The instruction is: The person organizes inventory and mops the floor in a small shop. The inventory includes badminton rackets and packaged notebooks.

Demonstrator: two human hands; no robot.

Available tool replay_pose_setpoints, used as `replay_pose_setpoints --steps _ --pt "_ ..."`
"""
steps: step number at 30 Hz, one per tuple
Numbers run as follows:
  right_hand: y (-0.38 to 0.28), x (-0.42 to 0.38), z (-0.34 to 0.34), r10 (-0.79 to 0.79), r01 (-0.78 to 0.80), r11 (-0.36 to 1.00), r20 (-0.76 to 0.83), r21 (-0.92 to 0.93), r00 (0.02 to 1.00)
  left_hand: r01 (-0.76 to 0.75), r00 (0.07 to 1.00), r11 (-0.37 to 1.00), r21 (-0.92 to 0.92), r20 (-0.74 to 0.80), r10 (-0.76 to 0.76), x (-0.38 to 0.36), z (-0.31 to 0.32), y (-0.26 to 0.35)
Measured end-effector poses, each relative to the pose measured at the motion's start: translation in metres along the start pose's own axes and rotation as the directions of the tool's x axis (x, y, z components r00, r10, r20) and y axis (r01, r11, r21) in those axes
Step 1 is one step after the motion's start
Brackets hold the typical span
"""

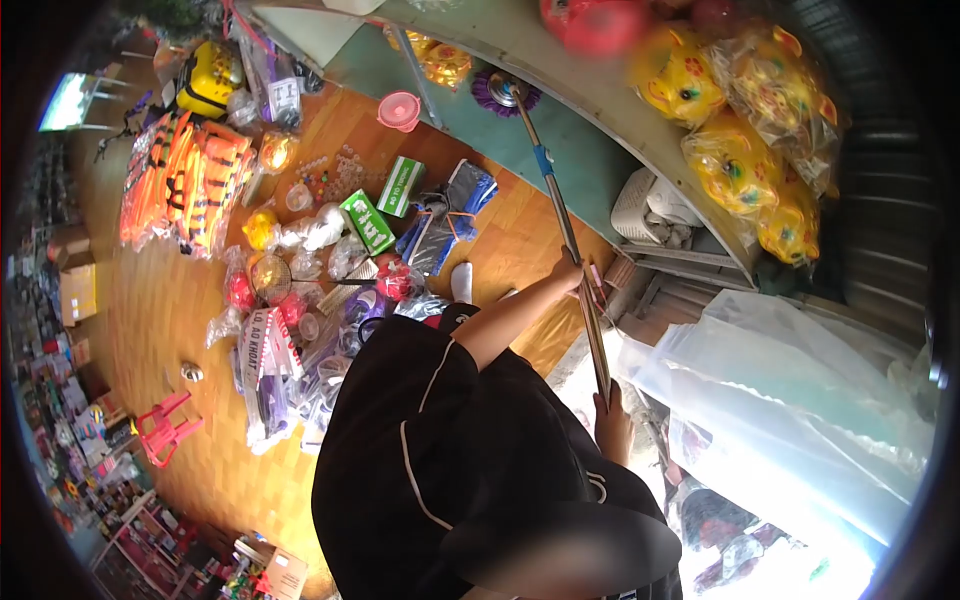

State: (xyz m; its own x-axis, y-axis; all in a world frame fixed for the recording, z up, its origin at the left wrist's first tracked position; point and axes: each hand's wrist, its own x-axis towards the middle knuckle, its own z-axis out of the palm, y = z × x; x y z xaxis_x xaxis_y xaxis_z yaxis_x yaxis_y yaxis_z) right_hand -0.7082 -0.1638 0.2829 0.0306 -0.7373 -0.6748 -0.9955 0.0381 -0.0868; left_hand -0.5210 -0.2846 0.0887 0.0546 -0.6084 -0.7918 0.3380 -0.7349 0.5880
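A long-handled mop slants up and away from me, its metal handle [566, 215] carrying a blue collar. Its round purple mop head [488, 96] touches the teal surface [500, 135] beneath the shelf edge. My left hand [567, 273] is closed around the middle of the handle. Nearer my body, my right hand [613, 420] is wrapped around the handle's lower end. The fingers of both hands are partly hidden by the handle and by the angle.
Yellow piggy banks in plastic [735, 165] sit on the shelf [600, 130] at the upper right. Bagged goods, green boxes [368, 222], orange vests [185, 185] and a pink basket [399, 111] lie on the wooden floor. Clear plastic sheeting [800, 400] hangs at the right.
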Motion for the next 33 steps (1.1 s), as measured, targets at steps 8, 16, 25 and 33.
replay_pose_setpoints --steps 8,16,25,33 --pt "0.04 -0.06 0.013 0.206 -0.205 0.977 -0.012 0.053 0.979 0.015 0.997 0.983 0.183 0.076 -0.03 -0.028 0.072 -0.042" --pt "0.069 -0.091 0.048 0.339 -0.343 0.932 0.054 0.113 0.939 0.068 0.971 0.964 0.256 0.205 -0.123 -0.053 0.106 -0.062" --pt "0.07 -0.116 0.06 0.391 -0.413 0.854 0.134 0.317 0.911 0.037 0.969 0.888 0.458 0.2 -0.144 -0.03 0.103 -0.079" --pt "0.079 -0.185 0.013 0.381 -0.389 0.816 0.11 0.427 0.918 -0.428 0.893 0.803 0.415 0.333 0.304 -0.009 0.069 -0.075"
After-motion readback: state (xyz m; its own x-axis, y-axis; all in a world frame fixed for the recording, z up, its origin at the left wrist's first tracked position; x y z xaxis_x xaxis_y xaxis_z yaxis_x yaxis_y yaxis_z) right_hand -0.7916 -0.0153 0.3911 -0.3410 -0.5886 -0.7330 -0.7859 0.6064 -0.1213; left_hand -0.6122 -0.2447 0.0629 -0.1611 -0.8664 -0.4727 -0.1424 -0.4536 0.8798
